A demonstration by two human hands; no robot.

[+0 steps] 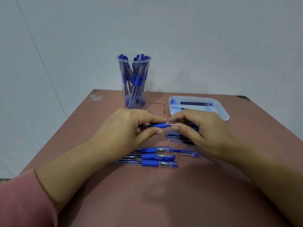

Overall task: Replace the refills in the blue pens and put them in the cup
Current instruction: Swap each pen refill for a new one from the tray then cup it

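Left hand (126, 126) pinches pen (158, 125) by blue grip, steadying barrel. Right hand (196, 126) pinches clear tip end, likely to unscrew it. Refills (182, 136) just under right fingers. Three pens (155, 157) below both hands; cup (134, 82) beyond left fingers; tray (224, 112) beyond right.

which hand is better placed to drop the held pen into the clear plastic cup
Left. The left hand grips the blue-gripped pen by its barrel, and the clear plastic cup stands beyond it; the right hand only pinches its tip.
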